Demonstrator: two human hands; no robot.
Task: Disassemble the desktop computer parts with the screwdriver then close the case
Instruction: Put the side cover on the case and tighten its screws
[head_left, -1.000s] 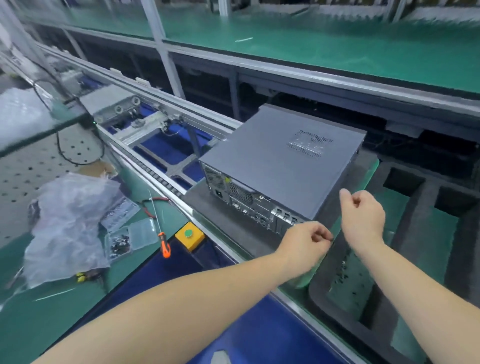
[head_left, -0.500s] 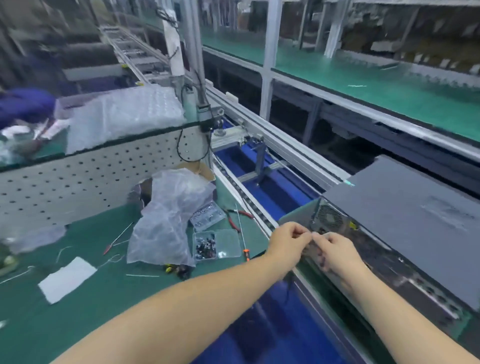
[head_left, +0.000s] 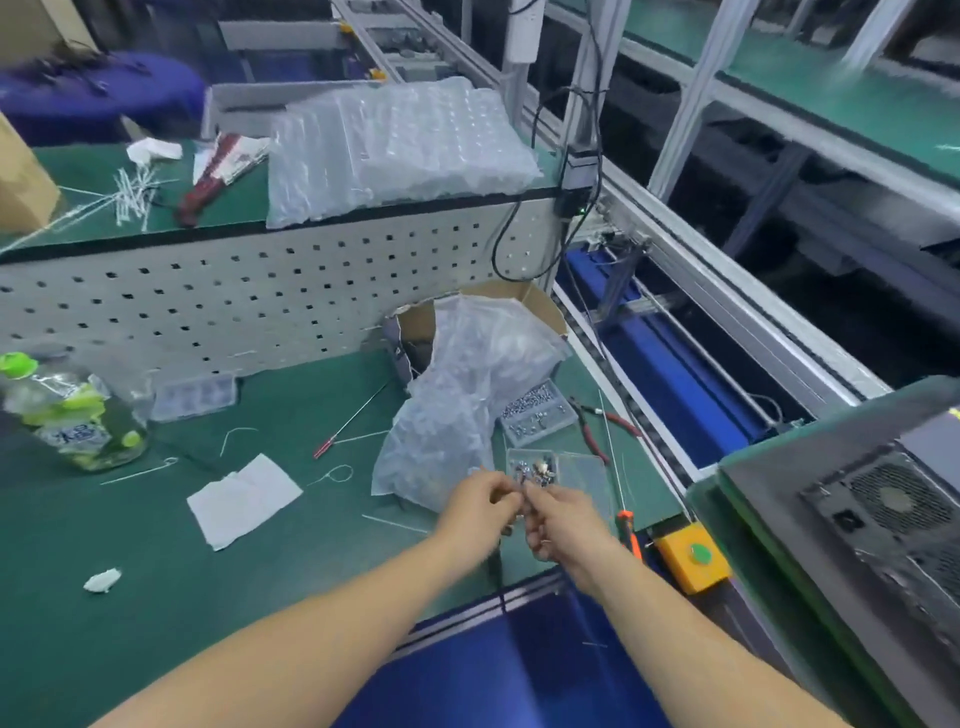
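Your left hand (head_left: 480, 501) and right hand (head_left: 563, 522) meet fingertip-to-fingertip, seemingly pinching something tiny, likely slippery, over the clear plastic screw tray (head_left: 558, 470).

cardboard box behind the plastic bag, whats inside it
The cardboard box is open at the top, and the crumpled plastic bag fills and spills out of it. A dark gap shows at its left; anything beneath the bag is hidden.

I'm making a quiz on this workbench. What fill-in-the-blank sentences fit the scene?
1. The push button on the yellow box is ____.
2. Both hands, left and right, meet over a clear ____ of screws.
3. The bottle has a ____ cap.
Missing: green; box; green
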